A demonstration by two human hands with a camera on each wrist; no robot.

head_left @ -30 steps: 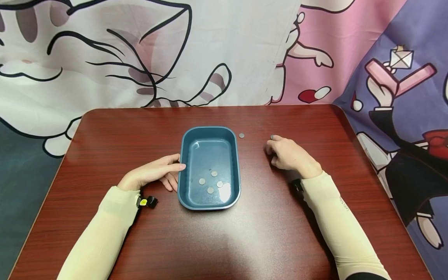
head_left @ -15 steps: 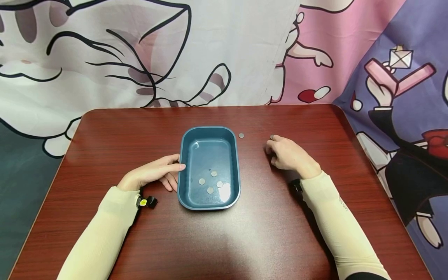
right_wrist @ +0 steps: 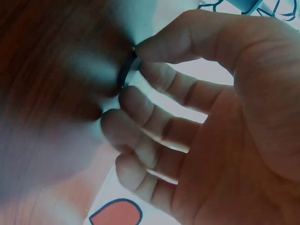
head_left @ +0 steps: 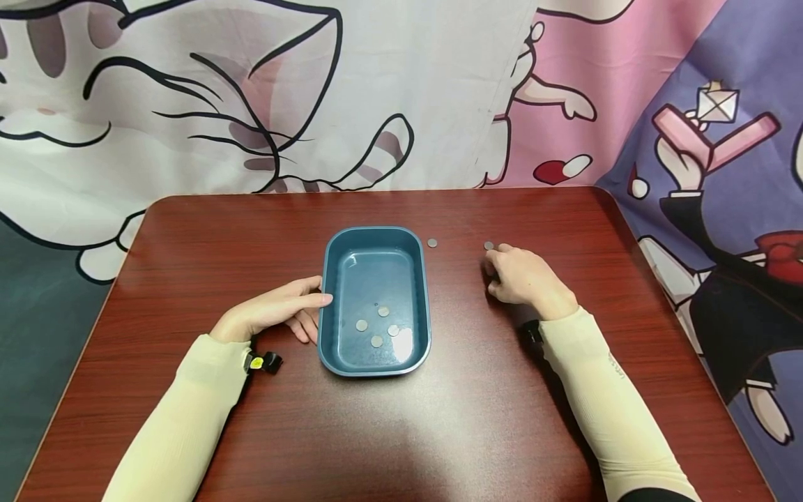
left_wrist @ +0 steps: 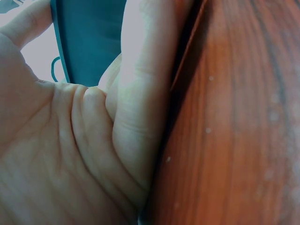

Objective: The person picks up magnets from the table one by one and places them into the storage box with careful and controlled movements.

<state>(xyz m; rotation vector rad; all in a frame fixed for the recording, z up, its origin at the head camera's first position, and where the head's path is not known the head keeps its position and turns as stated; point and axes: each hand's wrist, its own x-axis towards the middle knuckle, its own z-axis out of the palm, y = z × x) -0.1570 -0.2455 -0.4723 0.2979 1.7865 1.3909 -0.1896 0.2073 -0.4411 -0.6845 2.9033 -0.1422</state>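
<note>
A blue rectangular tray [head_left: 378,233] stands on the table with several coins [head_left: 383,312] lying on its floor. My left hand [head_left: 276,307] holds the tray's left side, the thumb over the rim and the other fingers outside the wall. In the left wrist view, those fingers [left_wrist: 145,93] run low along the table beside the tray. My right hand [head_left: 523,275] is down at the table to the right, fingers curled. Its thumb and fingertips pinch the edges of a small coin [right_wrist: 130,70]. A second loose coin [head_left: 432,242] lies close to the tray's upper right corner.
The reddish-brown wooden table [head_left: 477,418] carries the tray and both forearms. A printed cartoon cloth [head_left: 452,90] hangs along its far edge and right side. A small black device [head_left: 271,362] is strapped at the left wrist.
My right hand has shifted slightly to the right, and more of the coin at its fingertips shows. The left hand, tray and other coins have stayed in place.
</note>
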